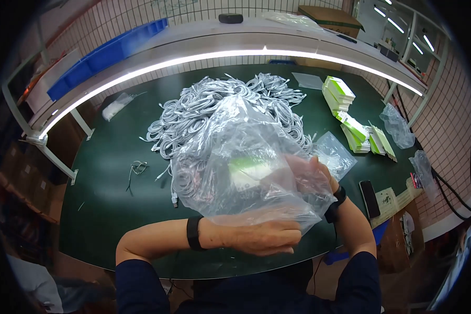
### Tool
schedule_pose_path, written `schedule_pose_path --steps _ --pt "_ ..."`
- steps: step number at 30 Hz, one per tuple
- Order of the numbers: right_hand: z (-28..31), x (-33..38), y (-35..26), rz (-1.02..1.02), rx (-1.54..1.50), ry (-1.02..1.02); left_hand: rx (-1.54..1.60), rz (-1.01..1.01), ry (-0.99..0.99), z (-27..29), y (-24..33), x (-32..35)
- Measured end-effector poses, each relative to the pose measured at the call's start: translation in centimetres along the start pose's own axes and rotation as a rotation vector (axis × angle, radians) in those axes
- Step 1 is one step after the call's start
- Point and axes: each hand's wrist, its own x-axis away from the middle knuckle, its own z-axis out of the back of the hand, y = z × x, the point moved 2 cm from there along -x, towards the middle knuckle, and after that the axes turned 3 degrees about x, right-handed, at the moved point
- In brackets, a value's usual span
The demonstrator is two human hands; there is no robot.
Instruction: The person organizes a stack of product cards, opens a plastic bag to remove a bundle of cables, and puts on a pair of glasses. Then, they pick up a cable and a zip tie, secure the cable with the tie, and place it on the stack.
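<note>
A large clear plastic bag (pixel 204 157) spreads in front of me, over the near part of the cable pile. My left hand (pixel 267 238) is closed on the near edge of the bag, its knuckles up. My right hand (pixel 314 172) is at the bag's right side, its fingers showing blurred through the film. Those fingers reach to a green-and-white packet (pixel 248 174) inside the bag and appear to grip it. Coiled light grey cables (pixel 199 104) lie heaped behind and under the bag, some with plug ends showing.
Green-and-white boxes (pixel 339 94) and a fanned stack (pixel 379 141) sit at the right. A phone (pixel 369 199) lies near the right edge. A small clear bag (pixel 335 154) is beside my right hand. One loose cable (pixel 137 168) lies left. A lit shelf (pixel 267 51) spans the table (pixel 110 209).
</note>
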Motion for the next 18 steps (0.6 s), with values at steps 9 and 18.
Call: schedule_pose_path --steps 9,18 --pt "-3.0 1.9 2.5 -0.101 1.122 -0.174 0.433 0.576 -0.059 0.7 -4.2 1.3" --pt "0.2 6.5 -1.4 0.167 1.159 0.368 0.315 0.290 0.044 0.5 -3.3 -1.7"
